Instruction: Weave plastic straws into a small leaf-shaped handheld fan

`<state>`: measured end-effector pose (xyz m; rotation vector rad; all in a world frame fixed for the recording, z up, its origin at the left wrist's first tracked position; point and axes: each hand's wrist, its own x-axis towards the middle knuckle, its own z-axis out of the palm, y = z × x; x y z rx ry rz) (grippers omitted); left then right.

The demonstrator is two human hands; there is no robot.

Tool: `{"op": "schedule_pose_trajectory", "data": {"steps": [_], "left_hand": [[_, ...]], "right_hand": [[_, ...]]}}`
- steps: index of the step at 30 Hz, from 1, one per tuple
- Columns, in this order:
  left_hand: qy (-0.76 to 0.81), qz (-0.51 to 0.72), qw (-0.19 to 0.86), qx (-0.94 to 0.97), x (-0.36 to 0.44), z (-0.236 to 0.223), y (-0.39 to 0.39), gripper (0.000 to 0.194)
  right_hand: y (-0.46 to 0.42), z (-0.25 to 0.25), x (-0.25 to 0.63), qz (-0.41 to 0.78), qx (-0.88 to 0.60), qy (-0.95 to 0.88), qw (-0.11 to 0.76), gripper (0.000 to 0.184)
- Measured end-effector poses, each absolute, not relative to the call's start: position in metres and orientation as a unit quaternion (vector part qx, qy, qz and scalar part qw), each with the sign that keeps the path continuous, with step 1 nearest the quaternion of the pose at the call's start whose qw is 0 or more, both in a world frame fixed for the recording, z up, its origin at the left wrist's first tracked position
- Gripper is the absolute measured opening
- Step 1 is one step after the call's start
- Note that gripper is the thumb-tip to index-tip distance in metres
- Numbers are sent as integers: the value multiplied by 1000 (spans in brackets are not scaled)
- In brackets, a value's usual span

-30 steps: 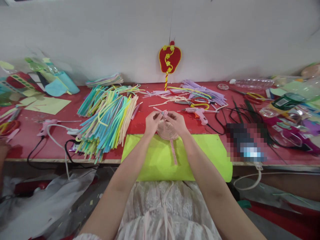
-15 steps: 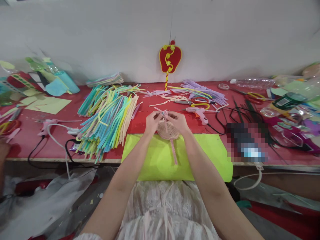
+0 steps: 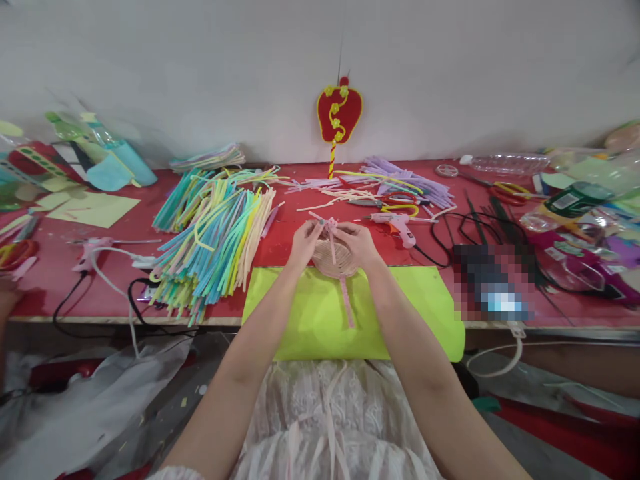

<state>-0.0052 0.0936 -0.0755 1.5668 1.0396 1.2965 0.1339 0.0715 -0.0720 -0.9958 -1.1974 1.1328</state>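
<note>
A small pink fan-shaped craft piece point(image 3: 336, 261) with a thin pink handle hanging down lies on the far edge of a lime-green sheet point(image 3: 410, 313) in the middle of the red table point(image 3: 60, 280). My left hand point(image 3: 305, 241) and my right hand point(image 3: 356, 241) meet at its top edge. Both pinch a small pink decoration with a bead point(image 3: 329, 225) between their fingertips.
A big heap of pastel pipe cleaners point(image 3: 215, 230) lies left of my hands. A pink glue gun point(image 3: 397, 225), scissors point(image 3: 400, 200) and purple pipe cleaners point(image 3: 415, 183) lie behind right. Black cables point(image 3: 470, 230) spread rightward. A second glue gun point(image 3: 93, 252) lies left. A red fan ornament point(image 3: 339, 117) hangs on the wall.
My fingers have worked slightly at the top of the pink piece; the pink decoration now stands a little more spread between them. Hands stay in the same place.
</note>
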Motion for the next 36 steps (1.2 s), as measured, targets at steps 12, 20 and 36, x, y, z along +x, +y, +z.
{"op": "schedule_pose_trajectory", "data": {"steps": [12, 20, 36], "left_hand": [[436, 530, 385, 617, -8, -64, 87, 26], [433, 541, 374, 616, -7, -65, 86, 23], [434, 512, 414, 615, -8, -73, 93, 24]], "right_hand": [[69, -73, 131, 475, -439, -520, 559, 25], [69, -74, 133, 491, -446, -516, 541, 27], [68, -71, 133, 439, -458, -536, 557, 25]]}}
